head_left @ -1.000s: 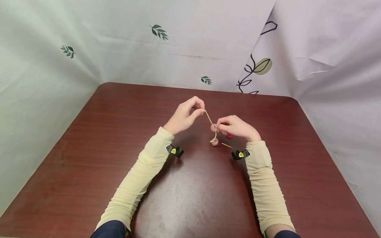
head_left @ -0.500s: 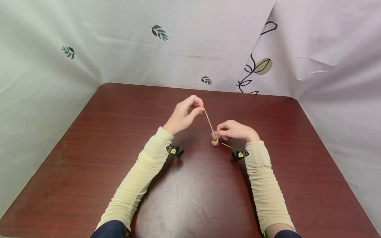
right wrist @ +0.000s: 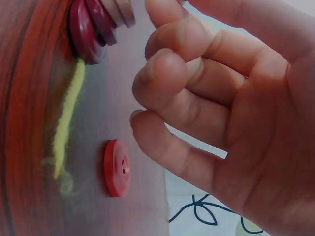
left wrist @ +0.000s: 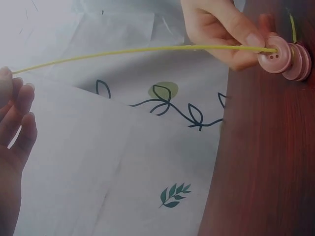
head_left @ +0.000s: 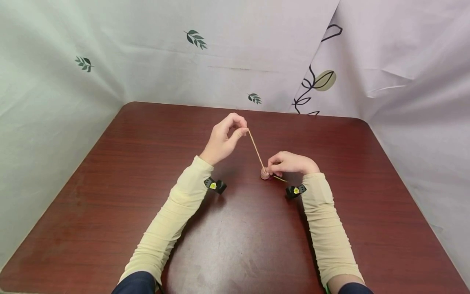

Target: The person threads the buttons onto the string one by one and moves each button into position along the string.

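Note:
My left hand [head_left: 222, 139] is raised above the table and pinches the end of a yellow string [head_left: 256, 151], which runs taut down to the right. Lower down, my right hand [head_left: 291, 163] pinches the edge of a pink button [left wrist: 275, 55] with thumb and fingers. The string passes through that button. Just behind it, more pink buttons [left wrist: 299, 63] sit stacked on the string. In the right wrist view, maroon buttons [right wrist: 84, 32] stand at the table end of the stack, and a frayed string tail [right wrist: 68, 118] comes out beneath them.
A loose red button [right wrist: 117, 168] lies on the table near the string tail, below my right fingers. The dark red wooden table [head_left: 110, 196] is backed by a white cloth [head_left: 154, 61] with leaf prints.
My right hand has slid the pink button down the string to the stacked buttons. My left hand has moved slightly up and left, and the string below the button no longer shows slack.

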`<state>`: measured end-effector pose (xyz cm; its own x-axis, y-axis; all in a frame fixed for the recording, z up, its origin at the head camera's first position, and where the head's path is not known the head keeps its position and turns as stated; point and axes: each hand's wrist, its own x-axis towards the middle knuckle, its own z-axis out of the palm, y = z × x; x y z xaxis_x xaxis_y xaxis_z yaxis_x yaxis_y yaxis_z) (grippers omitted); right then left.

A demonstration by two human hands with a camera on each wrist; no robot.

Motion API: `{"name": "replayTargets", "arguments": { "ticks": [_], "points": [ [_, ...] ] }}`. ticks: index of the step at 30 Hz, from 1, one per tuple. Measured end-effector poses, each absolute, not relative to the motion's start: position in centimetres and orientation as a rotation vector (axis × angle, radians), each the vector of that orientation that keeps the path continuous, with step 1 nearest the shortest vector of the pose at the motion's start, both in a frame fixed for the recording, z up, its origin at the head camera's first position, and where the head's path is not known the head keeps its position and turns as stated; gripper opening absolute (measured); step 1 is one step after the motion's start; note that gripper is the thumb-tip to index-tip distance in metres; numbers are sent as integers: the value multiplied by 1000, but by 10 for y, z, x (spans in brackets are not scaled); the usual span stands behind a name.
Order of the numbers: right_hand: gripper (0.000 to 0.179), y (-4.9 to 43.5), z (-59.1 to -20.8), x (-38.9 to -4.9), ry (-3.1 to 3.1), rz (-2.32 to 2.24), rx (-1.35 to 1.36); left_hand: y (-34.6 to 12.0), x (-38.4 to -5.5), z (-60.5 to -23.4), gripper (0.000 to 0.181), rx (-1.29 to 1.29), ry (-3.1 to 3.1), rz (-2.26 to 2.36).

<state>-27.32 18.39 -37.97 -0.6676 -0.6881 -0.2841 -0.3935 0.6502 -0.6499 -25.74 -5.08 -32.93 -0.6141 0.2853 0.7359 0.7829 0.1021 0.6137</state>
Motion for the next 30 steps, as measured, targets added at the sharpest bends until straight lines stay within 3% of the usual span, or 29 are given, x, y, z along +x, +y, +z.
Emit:
{"name": "replayTargets", "arguments": {
  "ticks": [18, 30],
  "points": [
    [20, 186, -385, -273, 2285, -762, -783, -51, -252, -319, 8, -750, -1881, -1546],
    [22, 189, -383, -277, 2398, -752, -802, -42, -249, -326, 8, -954, -1975, -1525]
  ]
}}
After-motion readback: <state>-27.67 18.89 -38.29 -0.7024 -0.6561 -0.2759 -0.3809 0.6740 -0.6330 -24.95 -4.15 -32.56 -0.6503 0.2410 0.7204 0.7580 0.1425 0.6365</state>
